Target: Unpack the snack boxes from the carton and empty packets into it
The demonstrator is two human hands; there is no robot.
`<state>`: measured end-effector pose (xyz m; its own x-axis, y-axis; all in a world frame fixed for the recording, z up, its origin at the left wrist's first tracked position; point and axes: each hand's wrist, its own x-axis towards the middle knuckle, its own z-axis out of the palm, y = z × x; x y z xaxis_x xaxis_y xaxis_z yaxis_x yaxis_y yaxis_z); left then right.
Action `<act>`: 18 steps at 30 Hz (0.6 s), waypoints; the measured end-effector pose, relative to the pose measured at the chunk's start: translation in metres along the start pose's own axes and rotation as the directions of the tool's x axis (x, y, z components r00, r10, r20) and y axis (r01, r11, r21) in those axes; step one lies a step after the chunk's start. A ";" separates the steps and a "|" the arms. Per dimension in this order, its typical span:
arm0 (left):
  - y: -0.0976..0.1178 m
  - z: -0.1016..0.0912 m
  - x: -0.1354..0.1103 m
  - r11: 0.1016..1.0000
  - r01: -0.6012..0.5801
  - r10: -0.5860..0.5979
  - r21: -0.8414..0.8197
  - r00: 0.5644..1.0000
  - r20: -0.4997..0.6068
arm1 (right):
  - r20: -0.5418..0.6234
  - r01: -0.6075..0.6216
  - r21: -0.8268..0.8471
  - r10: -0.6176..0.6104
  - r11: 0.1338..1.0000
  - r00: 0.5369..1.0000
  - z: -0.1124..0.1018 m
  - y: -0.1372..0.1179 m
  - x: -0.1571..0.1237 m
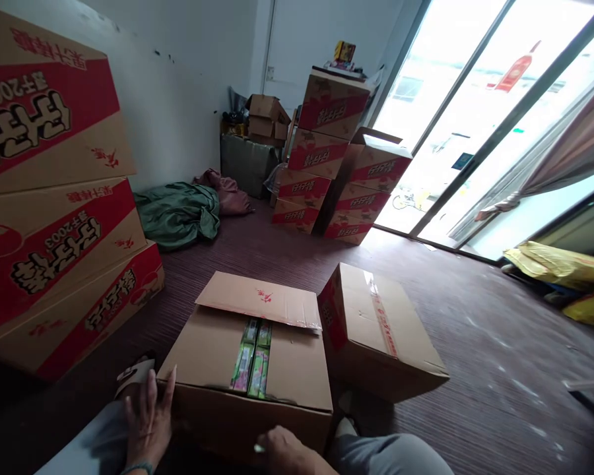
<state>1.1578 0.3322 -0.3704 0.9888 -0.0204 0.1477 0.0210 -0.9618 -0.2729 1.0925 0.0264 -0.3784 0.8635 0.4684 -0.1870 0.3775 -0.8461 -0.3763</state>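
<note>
A brown cardboard box (297, 369) sits on the floor between my knees. Its far flap (264, 300) stands up, and the two side flaps lie inward with a gap between them. Green printed packets (250, 363) show through that gap. My left hand (148, 419) rests its outstretched fingers against the box's near left corner. In front of the near wall, low down, is my right hand (284, 450), with curled fingers. A small pale tip sticks out of it; what it belongs to is too small to name.
A taped carton (383, 323) stands close on the right. Stacked red-and-brown cartons (59, 231) rise at the left, with more carton stacks (304, 178) at the back. Green cloth (178, 211) lies by the wall. Yellow sacks (564, 264) are at the right, below glass doors (455, 132).
</note>
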 end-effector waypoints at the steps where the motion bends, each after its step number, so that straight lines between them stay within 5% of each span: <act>1: 0.002 0.003 0.002 0.999 -0.047 0.047 0.017 0.999 -0.013 | -0.012 -0.027 0.051 0.028 0.998 1.000 -0.017 0.006 0.012; 5: 0.014 0.013 0.010 0.982 -0.187 0.186 -0.003 0.978 -0.093 | -0.150 -0.140 0.120 0.157 0.983 0.976 -0.083 0.041 0.064; 9: 0.020 0.027 0.012 0.982 -0.162 0.134 -0.096 0.960 -0.247 | -0.286 -0.109 0.032 0.114 0.993 0.951 -0.096 0.088 0.100; 12: 0.018 0.035 0.012 0.951 -0.240 0.164 -0.194 0.926 -0.340 | -0.480 -0.098 -0.046 0.064 0.994 0.875 -0.107 0.118 0.121; 16: 0.017 0.038 0.012 0.915 -0.304 0.154 -0.265 0.872 -0.466 | -0.692 -0.230 -0.100 0.099 0.968 0.715 -0.177 0.160 0.165; 18: 0.018 0.037 0.013 0.926 -0.293 0.141 -0.237 0.854 -0.500 | -0.622 -0.300 -0.057 0.201 0.952 0.757 -0.215 0.183 0.195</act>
<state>1.1767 0.3253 -0.4089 0.7737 -0.2900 0.5633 -0.3049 -0.9498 -0.0703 1.4024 -0.0920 -0.2884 0.9376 0.0262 0.3468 0.1197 -0.9606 -0.2510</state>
